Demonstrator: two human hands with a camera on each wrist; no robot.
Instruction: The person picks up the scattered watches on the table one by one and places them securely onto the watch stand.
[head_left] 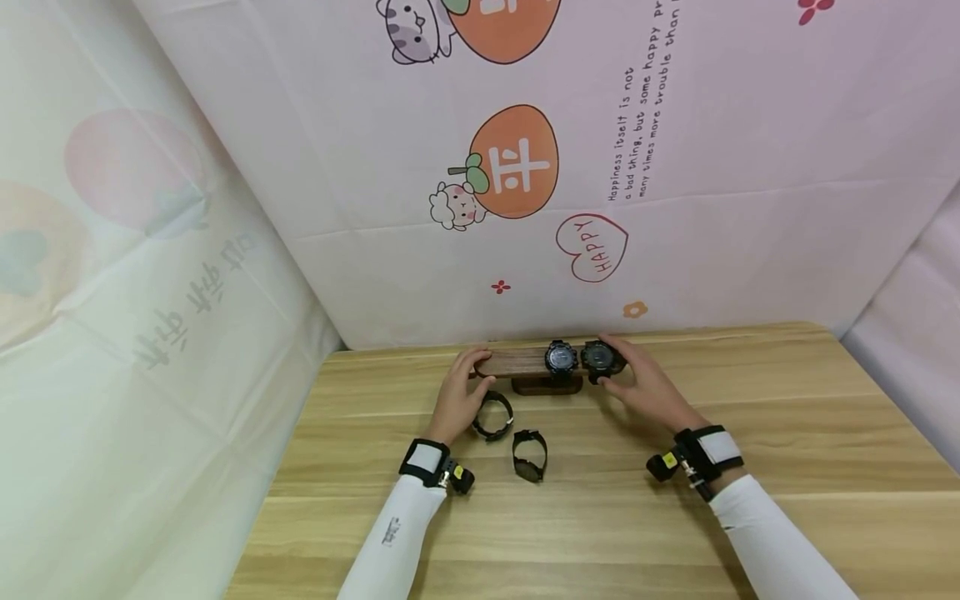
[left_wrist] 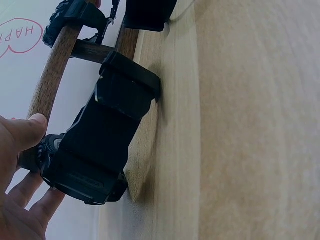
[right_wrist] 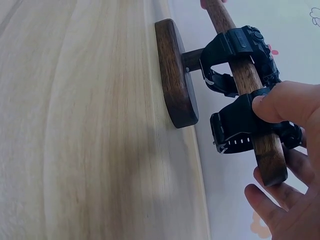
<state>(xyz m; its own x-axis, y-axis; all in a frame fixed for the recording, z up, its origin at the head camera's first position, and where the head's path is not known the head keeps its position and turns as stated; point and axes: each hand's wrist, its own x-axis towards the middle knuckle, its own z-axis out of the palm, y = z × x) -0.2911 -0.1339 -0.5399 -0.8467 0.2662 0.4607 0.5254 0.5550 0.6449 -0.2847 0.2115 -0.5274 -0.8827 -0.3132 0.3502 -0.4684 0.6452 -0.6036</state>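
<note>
A wooden watch stand (head_left: 513,363) stands at the back of the table, its bar raised over a dark wooden base (right_wrist: 175,80). My left hand (head_left: 453,404) grips the bar's left end, thumb on the near side. Two black wristwatches are strapped round the right half of the bar. At the right end, my right hand (head_left: 651,387) pinches the outer wristwatch (head_left: 598,357), the thumb pressing its strap in the right wrist view. The inner wristwatch (head_left: 561,357) sits close beside it, dial up. In the left wrist view a nearer black wristwatch (left_wrist: 105,135) partly hides the stand.
Two more black wristwatches lie on the wooden table (head_left: 600,533) in front of the stand: one looped wristwatch (head_left: 492,435) by my left hand, another wristwatch (head_left: 528,472) nearer me. A white printed cloth (head_left: 420,283) hangs right behind the stand.
</note>
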